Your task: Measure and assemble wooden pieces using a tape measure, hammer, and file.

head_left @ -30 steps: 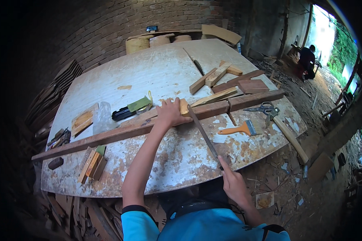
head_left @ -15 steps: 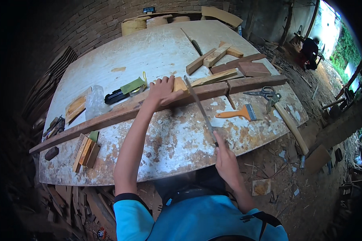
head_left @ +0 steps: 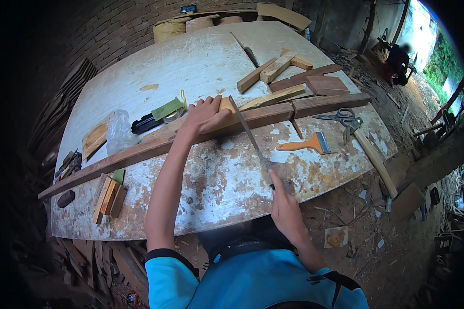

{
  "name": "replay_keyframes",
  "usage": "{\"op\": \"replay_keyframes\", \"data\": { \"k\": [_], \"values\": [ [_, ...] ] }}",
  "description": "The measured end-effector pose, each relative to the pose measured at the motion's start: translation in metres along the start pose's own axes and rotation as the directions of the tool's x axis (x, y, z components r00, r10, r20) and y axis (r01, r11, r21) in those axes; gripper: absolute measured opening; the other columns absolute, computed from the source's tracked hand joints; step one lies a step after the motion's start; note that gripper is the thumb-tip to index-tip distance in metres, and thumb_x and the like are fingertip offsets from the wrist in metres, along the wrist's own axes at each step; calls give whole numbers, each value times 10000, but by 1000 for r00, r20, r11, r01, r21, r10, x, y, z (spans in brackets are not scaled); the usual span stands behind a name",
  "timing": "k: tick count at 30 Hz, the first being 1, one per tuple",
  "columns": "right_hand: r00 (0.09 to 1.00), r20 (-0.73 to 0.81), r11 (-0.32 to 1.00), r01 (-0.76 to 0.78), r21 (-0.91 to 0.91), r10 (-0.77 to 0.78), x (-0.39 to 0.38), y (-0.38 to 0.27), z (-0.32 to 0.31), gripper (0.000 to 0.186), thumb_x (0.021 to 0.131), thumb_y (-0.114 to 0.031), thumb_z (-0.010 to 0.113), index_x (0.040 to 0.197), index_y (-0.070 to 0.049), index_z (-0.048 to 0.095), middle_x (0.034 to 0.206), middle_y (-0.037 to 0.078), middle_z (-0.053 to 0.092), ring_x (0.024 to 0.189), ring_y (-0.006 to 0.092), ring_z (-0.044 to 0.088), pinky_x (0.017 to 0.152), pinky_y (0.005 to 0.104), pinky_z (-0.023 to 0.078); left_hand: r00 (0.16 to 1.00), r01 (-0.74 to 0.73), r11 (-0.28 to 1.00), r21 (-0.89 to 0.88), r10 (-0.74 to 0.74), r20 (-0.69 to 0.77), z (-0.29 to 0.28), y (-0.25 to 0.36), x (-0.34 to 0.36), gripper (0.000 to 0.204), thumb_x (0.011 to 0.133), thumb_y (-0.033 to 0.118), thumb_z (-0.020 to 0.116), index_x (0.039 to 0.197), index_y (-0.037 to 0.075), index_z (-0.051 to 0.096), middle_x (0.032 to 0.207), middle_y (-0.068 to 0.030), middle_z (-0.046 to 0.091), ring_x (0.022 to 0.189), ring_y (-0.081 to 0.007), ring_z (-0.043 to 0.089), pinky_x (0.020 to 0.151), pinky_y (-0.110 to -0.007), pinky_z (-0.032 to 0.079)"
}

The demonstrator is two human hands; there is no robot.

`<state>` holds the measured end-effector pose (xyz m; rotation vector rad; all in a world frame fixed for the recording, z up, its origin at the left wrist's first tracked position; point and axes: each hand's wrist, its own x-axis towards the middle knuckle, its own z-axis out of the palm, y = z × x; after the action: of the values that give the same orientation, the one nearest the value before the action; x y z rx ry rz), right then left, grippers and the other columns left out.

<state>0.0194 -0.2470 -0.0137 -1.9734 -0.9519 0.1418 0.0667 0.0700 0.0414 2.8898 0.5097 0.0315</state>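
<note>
My left hand (head_left: 207, 117) is closed over a small pale wood block (head_left: 225, 104), pressing it down on a long brown timber beam (head_left: 134, 155) that crosses the table. In my right hand (head_left: 285, 207) is a long, thin metal file (head_left: 252, 135), gripped at its near end. The file slants away from me, and its far end lies against the right end of the block. My left fingers hide much of the block. Right of the file lies a paintbrush (head_left: 300, 145) with an orange handle.
The worn table (head_left: 211, 190) also bears scissors (head_left: 339, 117), a hammer (head_left: 374, 159) overhanging the right edge, wood offcuts (head_left: 278, 67), a saw blade (head_left: 250, 54), a plastic bag (head_left: 121, 131) and a stack of wood pieces (head_left: 109, 198). A person (head_left: 397, 64) sits far right.
The file and my right hand have shifted slightly left. My left hand stays on the block. The view has tilted a little.
</note>
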Motion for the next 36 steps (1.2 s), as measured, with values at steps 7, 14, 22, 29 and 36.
{"op": "replay_keyframes", "data": {
  "k": [7, 14, 22, 29, 36],
  "values": [
    [998, 39, 997, -55, -50, 57, -2, -3, 6, 577, 860, 23, 418, 1402, -98, 259, 894, 314, 571, 764, 478, 562, 644, 513, 430, 1000, 26, 1000, 13, -26, -4, -2, 3, 1, 796, 803, 635, 350, 1378, 85, 357, 1310, -195, 452, 1225, -369, 410, 1012, -519, 303],
    [985, 105, 990, -134, -43, 138, 7, -3, 2, 613, 831, 28, 436, 1400, -96, 247, 652, 288, 550, 638, 470, 560, 606, 526, 430, 991, 97, 992, -77, -90, 95, -12, 6, 7, 821, 765, 682, 355, 1360, 117, 398, 1303, -214, 457, 1215, -377, 427, 1006, -541, 315],
    [990, 121, 997, -69, -45, 74, 17, -6, 2, 588, 851, 11, 428, 1402, -83, 244, 580, 268, 528, 587, 459, 554, 578, 517, 421, 988, 104, 988, -116, -89, 125, -12, 4, 11, 838, 741, 690, 376, 1347, 111, 416, 1319, -223, 442, 1234, -388, 409, 1031, -544, 293],
    [986, 129, 993, -93, -70, 101, 107, -17, 18, 481, 930, -56, 390, 1390, -117, 263, 669, 284, 559, 612, 467, 550, 585, 500, 416, 997, 80, 996, -45, -80, -3, -6, 9, 3, 832, 744, 669, 430, 1355, 104, 399, 1297, -240, 448, 1226, -408, 403, 1012, -558, 296],
    [991, -93, 995, 98, -18, -99, 185, -13, 52, 477, 931, -61, 381, 1388, -140, 264, 649, 277, 560, 652, 472, 570, 583, 516, 403, 995, 97, 994, -42, -98, -9, -7, 13, 2, 751, 771, 615, 439, 1313, 96, 423, 1201, -256, 502, 1133, -445, 464, 959, -536, 343]
  ]
}}
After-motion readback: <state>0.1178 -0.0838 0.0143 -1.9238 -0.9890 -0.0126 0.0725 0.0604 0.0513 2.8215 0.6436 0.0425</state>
